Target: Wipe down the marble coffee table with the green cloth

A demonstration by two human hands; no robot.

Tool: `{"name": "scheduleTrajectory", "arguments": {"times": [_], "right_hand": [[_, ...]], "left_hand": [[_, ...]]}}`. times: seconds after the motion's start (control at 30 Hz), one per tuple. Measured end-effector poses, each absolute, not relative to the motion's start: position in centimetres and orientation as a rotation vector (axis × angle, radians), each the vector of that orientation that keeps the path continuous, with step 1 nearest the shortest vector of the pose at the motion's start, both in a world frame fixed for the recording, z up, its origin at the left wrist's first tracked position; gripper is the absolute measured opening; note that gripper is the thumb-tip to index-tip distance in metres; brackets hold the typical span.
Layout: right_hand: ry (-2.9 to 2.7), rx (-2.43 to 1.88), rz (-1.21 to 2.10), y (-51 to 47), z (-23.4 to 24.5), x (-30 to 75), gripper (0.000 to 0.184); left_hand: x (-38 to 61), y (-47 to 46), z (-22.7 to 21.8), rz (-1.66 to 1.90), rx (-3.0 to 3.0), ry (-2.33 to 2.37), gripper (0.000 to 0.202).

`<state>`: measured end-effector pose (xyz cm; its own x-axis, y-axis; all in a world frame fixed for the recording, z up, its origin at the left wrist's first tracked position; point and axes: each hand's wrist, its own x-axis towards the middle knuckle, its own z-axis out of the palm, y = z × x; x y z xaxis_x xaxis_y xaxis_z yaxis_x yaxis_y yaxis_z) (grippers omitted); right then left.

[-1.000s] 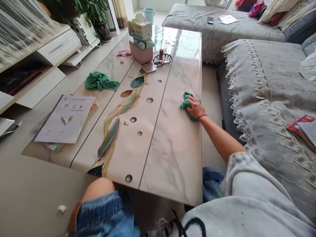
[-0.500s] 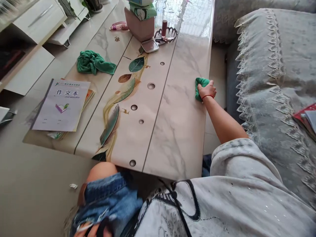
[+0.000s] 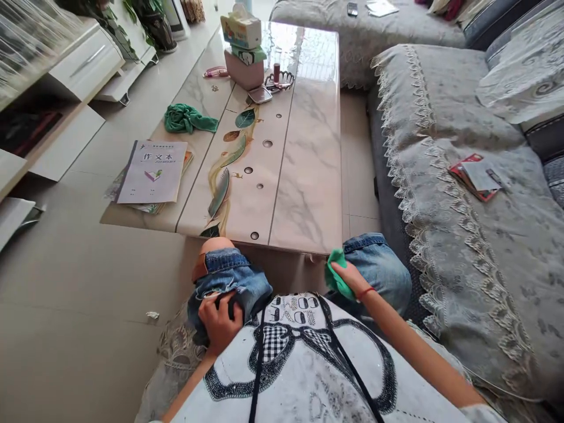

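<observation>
My right hand (image 3: 347, 278) grips a bunched green cloth (image 3: 337, 276) just off the table's near right corner, close to my right knee. On my left thigh rests my left hand (image 3: 221, 320), its fingers curled round a black object (image 3: 230, 304) that is mostly covered. The low table (image 3: 308, 176) has a marble pattern with leaves and round dots. A second green cloth (image 3: 187, 118) lies crumpled on its left side. Nearer me on that side, an exercise book (image 3: 152, 173) with a pale cover tops a small stack of books and papers.
Toward the table's far end stand a pink box (image 3: 244, 70) with tissue packs (image 3: 241, 29) on it, a mirror (image 3: 259, 95) and a lipstick tube (image 3: 276, 73). A lace-covered sofa (image 3: 449, 235) runs along the right, with booklets (image 3: 478, 177) on it. White cabinets (image 3: 88, 56) line the left.
My right hand has drawn the green cloth from the table's right edge back toward me, off the near corner. My view has shifted, bringing my left hand and both knees more fully into sight.
</observation>
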<state>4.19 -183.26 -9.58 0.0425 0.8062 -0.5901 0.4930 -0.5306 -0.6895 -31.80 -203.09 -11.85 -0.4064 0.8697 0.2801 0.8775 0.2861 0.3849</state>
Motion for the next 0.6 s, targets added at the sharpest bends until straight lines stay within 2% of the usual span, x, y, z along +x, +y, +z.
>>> {"name": "scheduleTrajectory", "arguments": {"times": [0.03,0.1,0.2,0.27,0.37,0.4,0.47,0.53,0.6], "right_hand": [[-1.342,-1.996,1.564,-184.6,-8.3,4.5,0.034],[-1.431,-1.974,1.478,-186.0,-5.5,4.7,0.046],[-1.814,-1.832,0.929,-185.1,-3.3,3.3,0.076],[-2.123,-1.748,0.606,-182.5,-4.4,0.8,0.084],[-2.474,-1.729,0.342,-174.8,-8.2,-3.6,0.08],[-2.52,-1.734,0.296,-171.2,-9.3,-4.9,0.077],[-2.488,-1.794,0.24,-162.5,-10.5,-6.7,0.073],[-2.292,-1.965,0.234,-152.9,-10.3,-7.8,0.069],[-1.971,-2.199,0.244,-144.0,-9.2,-8.9,0.067]], "left_hand": [[-31.8,-203.0,-11.7,-0.775,-1.716,-2.445,0.026],[-31.8,-202.9,-11.0,-0.822,-1.72,-2.302,0.02],[-31.1,-201.9,-8.7,-0.976,-1.702,-2.069,0.017],[-29.2,-199.9,-6.5,-1.171,-1.802,-1.877,0.022],[-23.9,-194.4,-3.9,-1.631,-2.27,-1.544,0.02],[-21.8,-192.0,-3.4,-1.685,-2.5,-1.434,0.016],[-17.9,-187.0,-3.0,-1.283,-3.042,-1.142,0.011],[-15.6,-182.5,-3.6,-0.668,-3.46,-0.743,0.019],[-15.4,-179.1,-4.7,-0.278,-3.635,-0.604,0.022]]}}
